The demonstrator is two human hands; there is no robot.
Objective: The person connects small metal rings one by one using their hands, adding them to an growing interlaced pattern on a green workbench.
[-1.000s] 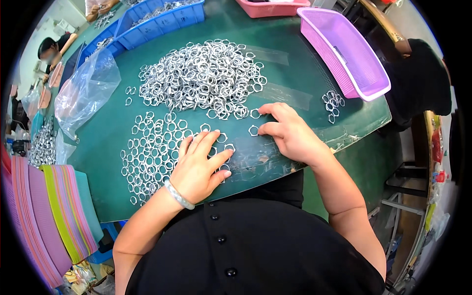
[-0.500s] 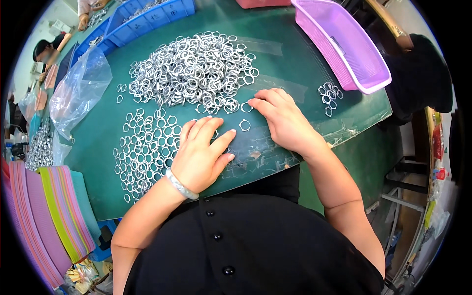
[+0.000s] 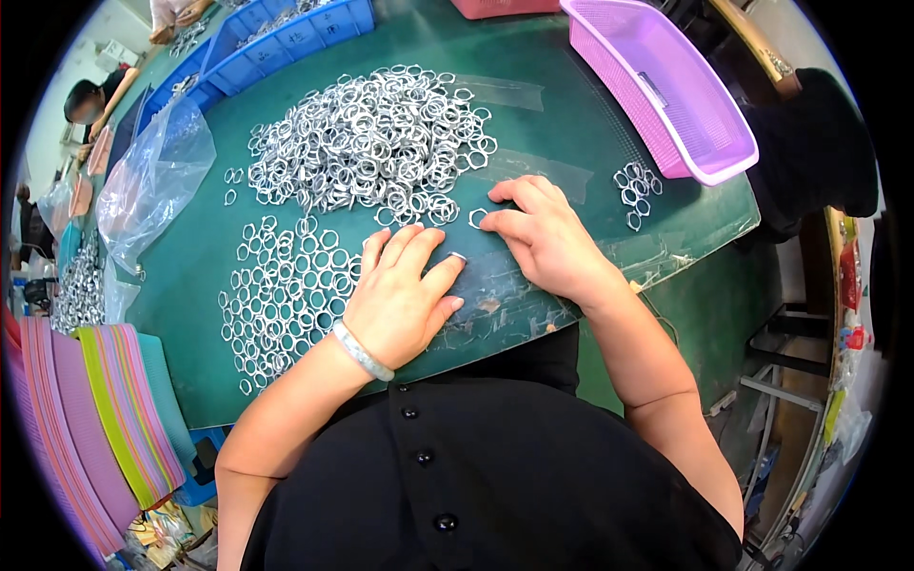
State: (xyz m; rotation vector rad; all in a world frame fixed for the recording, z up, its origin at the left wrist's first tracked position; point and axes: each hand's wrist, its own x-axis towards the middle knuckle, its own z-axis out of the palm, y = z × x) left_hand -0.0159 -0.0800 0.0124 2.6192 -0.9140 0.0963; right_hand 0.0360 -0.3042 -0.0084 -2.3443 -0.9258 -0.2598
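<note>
My left hand (image 3: pixel 404 293) lies palm down with its fingers spread, at the right edge of a flat single layer of grey metal rings (image 3: pixel 286 290). A thin metal edge shows at its index fingertip; the rest is hidden under the fingers. My right hand (image 3: pixel 550 238) is curved over the table with fingers apart. One of its fingertips touches the edge of a single metal ring (image 3: pixel 477 219) lying flat. Just beyond both hands rises a large heap of the same rings (image 3: pixel 376 143), with small tabs on their outer edges.
On the green table (image 3: pixel 514 128), a small cluster of rings (image 3: pixel 636 190) lies near a purple basket (image 3: pixel 709 143). A clear plastic bag (image 3: pixel 157 181) and blue bins (image 3: pixel 290 43) stand at the far left. Stacked colored baskets (image 3: pixel 95 409) are at near left. Another person (image 3: pixel 95 100) sits beyond.
The lower loose ring between my hands is no longer in plain view; my left hand has shifted slightly right toward its place. The other ring has come slightly nearer with my right hand.
</note>
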